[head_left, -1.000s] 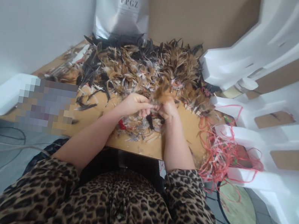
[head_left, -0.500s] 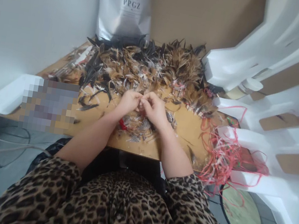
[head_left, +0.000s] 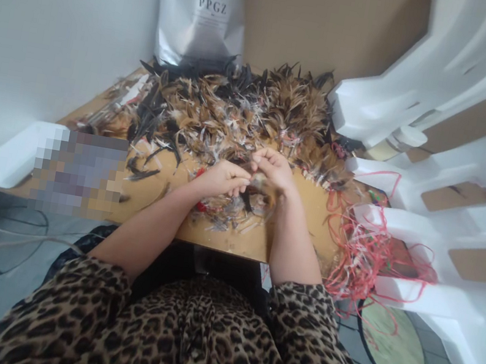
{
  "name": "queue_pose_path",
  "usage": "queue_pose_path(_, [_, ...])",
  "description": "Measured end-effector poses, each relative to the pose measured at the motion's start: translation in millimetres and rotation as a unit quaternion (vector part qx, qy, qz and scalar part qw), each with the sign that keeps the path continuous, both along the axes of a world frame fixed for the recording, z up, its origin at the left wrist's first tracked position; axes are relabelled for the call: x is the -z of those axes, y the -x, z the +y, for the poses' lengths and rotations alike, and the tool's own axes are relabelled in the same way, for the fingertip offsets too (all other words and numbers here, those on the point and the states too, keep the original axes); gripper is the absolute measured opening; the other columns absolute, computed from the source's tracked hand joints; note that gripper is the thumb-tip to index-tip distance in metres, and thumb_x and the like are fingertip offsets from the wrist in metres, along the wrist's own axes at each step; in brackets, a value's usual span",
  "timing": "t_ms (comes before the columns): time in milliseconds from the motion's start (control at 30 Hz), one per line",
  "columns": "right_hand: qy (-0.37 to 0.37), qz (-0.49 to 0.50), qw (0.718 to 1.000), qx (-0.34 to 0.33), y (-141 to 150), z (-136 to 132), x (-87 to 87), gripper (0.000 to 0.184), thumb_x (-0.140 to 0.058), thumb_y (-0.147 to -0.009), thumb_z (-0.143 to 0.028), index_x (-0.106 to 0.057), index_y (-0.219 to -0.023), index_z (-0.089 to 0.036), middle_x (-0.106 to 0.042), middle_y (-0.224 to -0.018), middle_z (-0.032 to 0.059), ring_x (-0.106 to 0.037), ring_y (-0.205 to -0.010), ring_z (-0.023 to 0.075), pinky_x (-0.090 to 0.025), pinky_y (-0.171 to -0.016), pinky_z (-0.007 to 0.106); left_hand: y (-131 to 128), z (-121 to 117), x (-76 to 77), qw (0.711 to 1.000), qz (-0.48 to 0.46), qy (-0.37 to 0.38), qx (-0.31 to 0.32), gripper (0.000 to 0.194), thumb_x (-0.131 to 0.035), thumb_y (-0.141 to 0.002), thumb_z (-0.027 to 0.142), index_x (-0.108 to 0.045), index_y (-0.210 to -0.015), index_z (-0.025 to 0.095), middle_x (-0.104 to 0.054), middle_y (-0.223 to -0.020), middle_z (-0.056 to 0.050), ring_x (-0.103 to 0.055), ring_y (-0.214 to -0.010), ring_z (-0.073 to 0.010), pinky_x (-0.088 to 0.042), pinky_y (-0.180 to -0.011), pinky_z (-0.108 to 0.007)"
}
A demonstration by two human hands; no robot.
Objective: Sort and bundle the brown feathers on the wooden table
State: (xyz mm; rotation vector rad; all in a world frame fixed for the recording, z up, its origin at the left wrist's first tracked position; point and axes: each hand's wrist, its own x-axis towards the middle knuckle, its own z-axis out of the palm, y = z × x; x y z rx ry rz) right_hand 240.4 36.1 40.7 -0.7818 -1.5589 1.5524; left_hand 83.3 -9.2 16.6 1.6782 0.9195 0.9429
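Above the front of the tabletop, my left hand (head_left: 223,180) is closed in a pinch, its fingertips pointing right. Close by and a little farther back, my right hand (head_left: 274,168) is also pinched, with thumb and fingers pressed together. Whatever lies between the fingertips of either hand is too small and blurred to name. Beneath the hands lies a small heap of loose feathers and pale quill bits (head_left: 222,219), with a dark piece and something red among them. Just beyond them spreads a large pile of brown and black feathers (head_left: 218,109).
A silver bag (head_left: 199,25) stands behind the pile. Tangled pink strings (head_left: 364,252) hang over the table's right edge beside white molded pieces (head_left: 425,231). At left lie a white power bank (head_left: 17,153) with a cable and a blurred-out patch. A round stool (head_left: 392,347) stands below right.
My hands were together at the fingertips. My right hand has since moved right, while my left hand has shifted right and slightly nearer me, leaving a small gap between them.
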Motion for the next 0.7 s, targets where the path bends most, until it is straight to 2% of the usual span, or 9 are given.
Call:
queue_pose_path(133, [0.134, 0.132, 0.982, -0.007, 12.2, 1.2, 11.5, 0.024, -0.064, -0.068, -0.029, -0.042, -0.067, -0.019, -0.037, -0.049, -0.0077, -0.032, -0.041, 0.0042, -0.026, -0.04, 0.017, 1.4, 1.5, -6.7, 0.978, -0.176, 0.102, -0.037, 0.024, -0.061, -0.075, 0.031, -0.061, -0.062, 0.011, -0.057, -0.05, -0.001, -0.049, -0.04, -0.0054, -0.036, -0.04, -0.016])
queue_pose_path(233, [0.142, 0.165, 0.976, -0.01, 23.2, -0.6, 16.1, 0.023, -0.063, -0.07, -0.03, -0.043, -0.069, -0.019, -0.044, -0.056, -0.0059, -0.031, -0.044, 0.0036, -0.024, -0.04, 0.016, 2.5, 5.4, -6.5, 0.939, -0.303, 0.155, -0.06, 0.02, -0.066, -0.072, 0.029, -0.061, -0.065, 0.01, -0.055, -0.053, 0.001, -0.042, -0.038, -0.0011, -0.028, -0.035, -0.013])
queue_pose_path(300, [0.121, 0.159, 0.979, 0.031, 27.3, -1.3, 17.0, 0.023, -0.063, -0.071, -0.031, -0.044, -0.072, -0.019, -0.048, -0.063, -0.005, -0.031, -0.044, 0.0031, -0.024, -0.04, 0.016, 2.9, 8.8, -3.4, 0.916, -0.341, 0.196, -0.076, 0.016, -0.069, -0.069, 0.024, -0.062, -0.072, 0.009, -0.055, -0.056, 0.002, -0.041, -0.038, 0.0, -0.025, -0.034, -0.012])
queue_pose_path(367, [0.063, 0.119, 0.986, 0.097, 29.7, -3.4, 17.3, 0.021, -0.061, -0.074, -0.033, -0.045, -0.073, -0.019, -0.05, -0.064, -0.0046, -0.032, -0.045, 0.0037, -0.026, -0.042, 0.017, 3.1, 12.1, 0.5, 0.904, -0.345, 0.233, -0.1, 0.015, -0.068, -0.069, 0.02, -0.063, -0.077, 0.009, -0.056, -0.056, 0.003, -0.042, -0.039, -0.0001, -0.027, -0.035, -0.011])
queue_pose_path(467, [-0.131, -0.014, 0.977, 0.168, 33.4, -12.3, 17.2, 0.015, -0.051, -0.081, -0.033, -0.048, -0.078, -0.019, -0.054, -0.068, -0.0017, -0.044, -0.056, 0.008, -0.039, -0.056, 0.022, 3.9, 16.1, 5.6, 0.912, -0.31, 0.231, -0.14, 0.01, -0.065, -0.071, 0.019, -0.064, -0.075, 0.009, -0.057, -0.056, 0.002, -0.046, -0.04, -0.0013, -0.032, -0.038, -0.012])
queue_pose_path(500, [-0.209, -0.076, 0.959, 0.174, 34.8, -16.5, 16.9, 0.014, -0.048, -0.083, -0.032, -0.05, -0.079, -0.019, -0.055, -0.071, 0.0, -0.048, -0.064, 0.0102, -0.041, -0.063, 0.024, 4.4, 17.2, 6.9, 0.921, -0.283, 0.215, -0.156, 0.009, -0.063, -0.072, 0.018, -0.063, -0.071, 0.009, -0.057, -0.054, 0.002, -0.046, -0.04, -0.002, -0.033, -0.038, -0.012])
queue_pose_path(567, [-0.338, -0.204, 0.904, 0.166, 37.3, -24.4, 15.2, 0.016, -0.044, -0.086, -0.03, -0.053, -0.081, -0.018, -0.057, -0.077, 0.0037, -0.05, -0.076, 0.0148, -0.04, -0.074, 0.029, 6.4, 18.9, 9.3, 0.945, -0.205, 0.174, -0.184, 0.01, -0.059, -0.073, 0.016, -0.061, -0.064, 0.011, -0.056, -0.048, 0.002, -0.047, -0.037, -0.0035, -0.034, -0.039, -0.014])
queue_pose_path(633, [-0.414, -0.3, 0.846, 0.15, 37.6, -29.0, 12.3, 0.02, -0.041, -0.087, -0.03, -0.055, -0.08, -0.018, -0.058, -0.08, 0.0067, -0.049, -0.081, 0.0181, -0.038, -0.077, 0.032, 8.9, 19.5, 11.6, 0.966, -0.107, 0.139, -0.188, 0.014, -0.054, -0.073, 0.011, -0.058, -0.059, 0.012, -0.054, -0.043, 0.003, -0.046, -0.035, -0.0049, -0.035, -0.039, -0.015])
queue_pose_path(700, [-0.45, -0.344, 0.812, 0.14, 34.4, -28.5, 8.8, 0.021, -0.04, -0.087, -0.028, -0.056, -0.08, -0.017, -0.059, -0.082, 0.0082, -0.048, -0.083, 0.0193, -0.037, -0.078, 0.032, 10.9, 18.3, 13.2, 0.983, -0.013, 0.105, -0.153, 0.018, -0.05, -0.073, 0.009, -0.057, -0.056, 0.012, -0.054, -0.041, 0.002, -0.048, -0.034, -0.0061, -0.036, -0.039, -0.016])
